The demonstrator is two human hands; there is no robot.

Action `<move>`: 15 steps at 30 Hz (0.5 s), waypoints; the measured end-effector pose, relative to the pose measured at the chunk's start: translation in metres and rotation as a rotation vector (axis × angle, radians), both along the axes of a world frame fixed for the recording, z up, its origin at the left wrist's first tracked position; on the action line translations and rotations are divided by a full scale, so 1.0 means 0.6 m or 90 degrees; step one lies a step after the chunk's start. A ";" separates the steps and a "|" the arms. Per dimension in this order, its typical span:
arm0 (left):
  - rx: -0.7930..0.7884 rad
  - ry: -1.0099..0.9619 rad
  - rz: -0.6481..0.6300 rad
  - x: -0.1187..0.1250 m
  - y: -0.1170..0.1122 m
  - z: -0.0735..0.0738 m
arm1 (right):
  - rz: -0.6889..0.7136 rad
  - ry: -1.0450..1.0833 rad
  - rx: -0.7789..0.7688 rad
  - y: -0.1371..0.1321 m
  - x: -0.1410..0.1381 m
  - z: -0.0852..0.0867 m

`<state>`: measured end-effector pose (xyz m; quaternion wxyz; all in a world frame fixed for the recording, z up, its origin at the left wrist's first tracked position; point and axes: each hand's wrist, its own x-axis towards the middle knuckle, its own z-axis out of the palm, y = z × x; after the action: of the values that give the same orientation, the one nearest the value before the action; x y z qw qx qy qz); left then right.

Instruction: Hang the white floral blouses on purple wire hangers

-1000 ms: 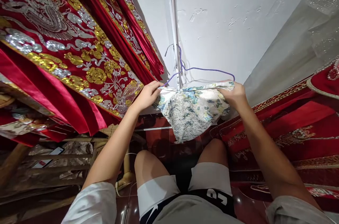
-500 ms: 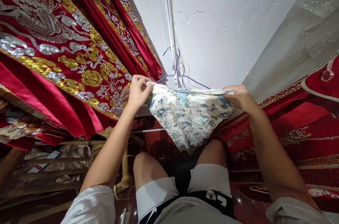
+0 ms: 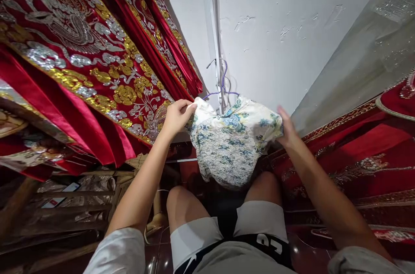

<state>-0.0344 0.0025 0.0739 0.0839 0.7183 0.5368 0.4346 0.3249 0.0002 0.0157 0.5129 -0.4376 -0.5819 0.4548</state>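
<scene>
A short-sleeved white blouse with a blue, green and yellow floral print (image 3: 227,148) hangs on a purple wire hanger (image 3: 224,76), its neckline around the hanger's middle. My left hand (image 3: 179,115) pinches the blouse's left shoulder between thumb and fingers. At the right sleeve's end is my right hand (image 3: 288,129), slightly blurred, with one digit stretched up and apart from the cloth. Its other fingers are partly hidden beside and behind the sleeve. The hanger's arms are mostly covered by the fabric.
A white vertical pole (image 3: 214,19) runs up the wall (image 3: 266,1) behind the hanger. Red garments with gold and silver embroidery (image 3: 126,92) hang at left; more red garments (image 3: 353,153) at right. A wooden rack (image 3: 81,205) with a phone (image 3: 61,196) stands lower left.
The blouse's shoulders have spread out over the hanger, and its neckline and sleeves now show. My right hand has moved from the gathered edge to the sleeve end, its fingers loosened.
</scene>
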 end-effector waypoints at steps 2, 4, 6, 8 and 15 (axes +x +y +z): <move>0.035 0.020 0.000 -0.002 0.003 0.007 | 0.018 0.027 -0.033 -0.006 0.016 0.010; 0.067 0.041 0.002 0.012 0.014 0.023 | 0.020 0.065 -0.063 -0.015 0.023 0.014; 0.081 0.077 -0.020 0.034 0.028 0.045 | -0.022 0.123 -0.073 -0.027 0.025 0.013; 0.091 0.117 -0.046 0.053 0.038 0.063 | -0.084 0.187 -0.073 -0.041 0.024 0.007; 0.128 0.110 0.000 0.071 0.035 -0.010 | 0.033 0.358 -0.165 -0.168 -0.042 -0.016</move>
<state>0.0080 0.0236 0.0676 -0.0351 0.7580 0.4955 0.4227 0.2997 -0.1005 0.0062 0.5821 -0.3415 -0.3651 0.6413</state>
